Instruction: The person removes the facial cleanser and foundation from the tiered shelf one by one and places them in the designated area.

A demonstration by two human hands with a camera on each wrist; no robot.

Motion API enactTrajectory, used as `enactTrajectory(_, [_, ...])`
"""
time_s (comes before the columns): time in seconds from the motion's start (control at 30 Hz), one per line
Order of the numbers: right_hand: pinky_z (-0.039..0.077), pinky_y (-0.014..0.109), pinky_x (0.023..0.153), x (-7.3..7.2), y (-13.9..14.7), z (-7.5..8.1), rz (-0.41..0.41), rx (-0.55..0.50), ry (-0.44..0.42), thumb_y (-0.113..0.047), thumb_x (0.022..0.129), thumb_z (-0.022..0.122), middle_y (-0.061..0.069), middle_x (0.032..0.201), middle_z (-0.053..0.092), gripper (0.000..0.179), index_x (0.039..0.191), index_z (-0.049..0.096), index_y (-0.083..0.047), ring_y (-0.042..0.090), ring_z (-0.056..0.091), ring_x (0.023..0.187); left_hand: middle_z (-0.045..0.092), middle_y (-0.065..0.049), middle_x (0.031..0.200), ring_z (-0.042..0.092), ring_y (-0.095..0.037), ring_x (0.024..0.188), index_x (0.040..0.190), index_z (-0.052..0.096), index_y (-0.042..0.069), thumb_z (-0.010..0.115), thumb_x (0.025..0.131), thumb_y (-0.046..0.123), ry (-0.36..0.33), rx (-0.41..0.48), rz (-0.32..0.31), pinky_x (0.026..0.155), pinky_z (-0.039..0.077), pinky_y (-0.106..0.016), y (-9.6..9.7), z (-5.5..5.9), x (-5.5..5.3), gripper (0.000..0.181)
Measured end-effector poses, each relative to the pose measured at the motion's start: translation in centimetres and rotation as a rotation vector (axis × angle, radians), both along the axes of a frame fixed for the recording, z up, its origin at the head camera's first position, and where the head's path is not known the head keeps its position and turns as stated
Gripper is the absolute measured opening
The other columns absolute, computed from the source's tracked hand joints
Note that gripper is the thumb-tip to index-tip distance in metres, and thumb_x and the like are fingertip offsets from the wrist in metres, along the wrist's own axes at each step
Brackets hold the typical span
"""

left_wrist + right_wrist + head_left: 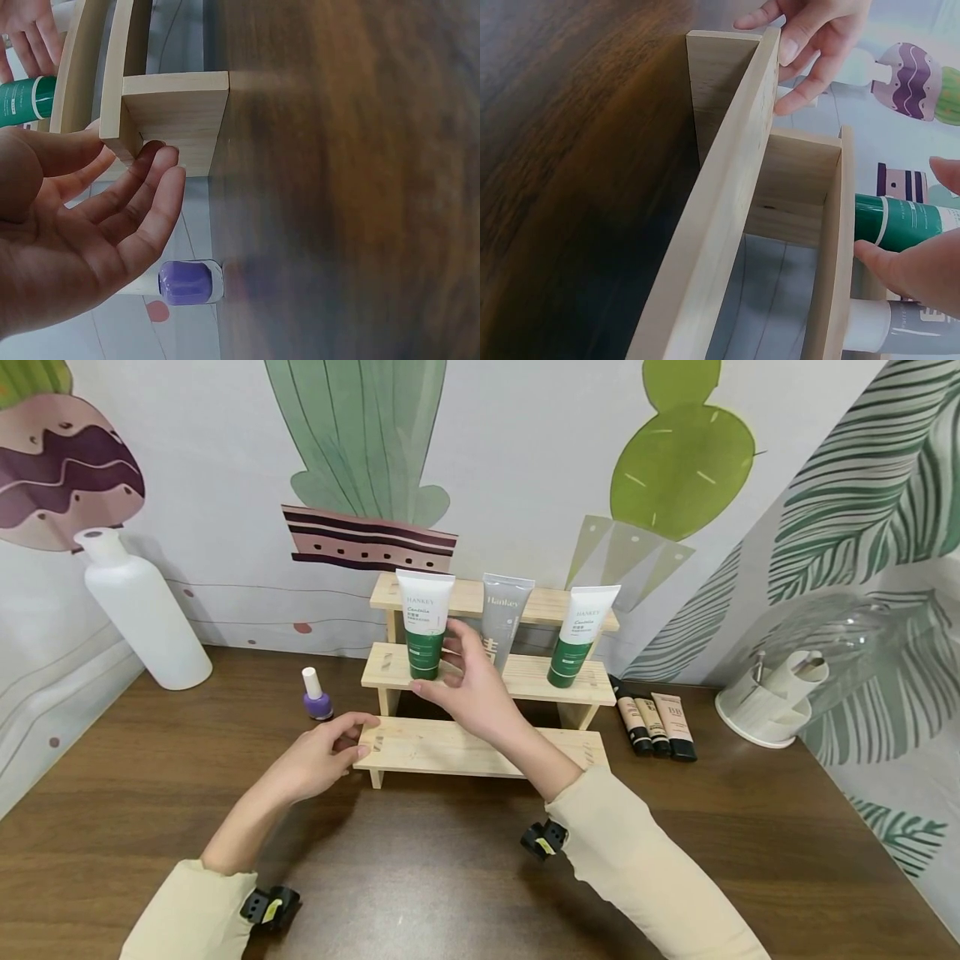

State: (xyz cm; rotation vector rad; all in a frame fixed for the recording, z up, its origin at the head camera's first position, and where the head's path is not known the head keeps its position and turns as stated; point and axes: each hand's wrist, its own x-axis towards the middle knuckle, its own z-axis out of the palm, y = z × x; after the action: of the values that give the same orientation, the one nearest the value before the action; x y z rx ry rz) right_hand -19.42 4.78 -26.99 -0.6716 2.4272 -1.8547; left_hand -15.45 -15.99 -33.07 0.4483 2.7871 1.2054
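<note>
My left hand grips the left end of the lowest step of a pale wooden stepped rack; thumb and fingertips meet at the board's corner in the left wrist view. A white-and-green squeeze tube stands cap down at the left of the middle step. Beside it is my right hand, thumb near the green cap and fingers at the tube's right side, spread rather than wrapped round it. Further along that step stand a grey tube and a second white-and-green tube.
Purple nail polish stands left of the rack, with a white bottle further left. Several small cosmetic tubes lie to the right. A white round organizer sits near the right wall. Behind is a cactus-print wall.
</note>
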Motion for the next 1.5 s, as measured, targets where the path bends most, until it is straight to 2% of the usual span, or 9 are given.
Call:
enactTrajectory(0.1, [0.038,0.032,0.095,-0.2,-0.2,-0.1,0.004,-0.002,0.023,-0.001,0.080,0.068,0.016,0.131,0.040,0.080,0.142,0.018,-0.008,0.026,0.041,0.122,0.060,-0.013,0.097,0.055,-0.021,0.081,0.121,0.052,0.002,0.056,0.089,0.002,-0.003,0.002,-0.001,0.062,0.044,-0.030,0.0,0.0,0.0,0.032])
enactTrajectory(0.33, [0.041,0.029,0.092,-0.9,-0.7,-0.4,-0.002,-0.014,0.075,0.001,0.082,0.064,0.015,0.130,0.041,0.079,0.143,0.015,-0.011,0.023,0.042,0.120,0.059,-0.013,0.097,0.055,-0.021,0.081,0.121,0.052,0.002,0.056,0.089,0.003,0.000,0.002,-0.007,0.062,0.044,-0.031,-0.1,0.0,0.0,0.032])
enactTrajectory(0.7, [0.044,0.033,0.087,-1.4,-1.4,-0.8,-0.095,-0.012,0.117,0.003,0.084,0.060,0.014,0.129,0.046,0.073,0.143,0.019,-0.014,0.024,0.047,0.115,0.059,-0.012,0.096,0.054,-0.018,0.077,0.121,0.052,0.003,0.056,0.089,0.004,-0.003,0.002,-0.008,0.060,0.042,-0.031,-0.1,0.0,0.0,0.032])
enactTrajectory(0.87, [0.045,0.031,0.087,-1.6,-1.5,-1.0,-0.132,0.010,0.121,0.003,0.085,0.059,0.013,0.125,0.050,0.071,0.143,0.023,-0.016,0.022,0.049,0.112,0.059,-0.011,0.095,0.054,-0.018,0.077,0.121,0.052,0.002,0.056,0.089,0.003,0.009,0.017,-0.015,0.061,0.042,-0.031,-0.1,0.0,0.0,0.032])
enactTrajectory(1.17, [0.046,0.029,0.083,-1.7,-1.6,-1.1,-0.139,0.014,0.138,0.003,0.084,0.061,0.014,0.120,0.052,0.069,0.141,0.027,-0.015,0.022,0.052,0.107,0.059,-0.011,0.095,0.053,-0.017,0.076,0.121,0.052,0.002,0.056,0.089,0.003,0.013,0.018,-0.019,0.061,0.042,-0.031,-0.1,-0.1,0.0,0.032])
enactTrajectory(1.5, [0.048,0.029,0.079,-1.0,-1.4,-0.8,-0.127,0.025,0.145,0.002,0.081,0.065,0.013,0.111,0.057,0.071,0.140,0.030,-0.015,0.024,0.056,0.096,0.059,-0.012,0.097,0.055,-0.019,0.079,0.121,0.052,0.002,0.055,0.090,0.003,0.011,0.009,-0.018,0.063,0.043,-0.031,-0.1,0.0,0.0,0.032])
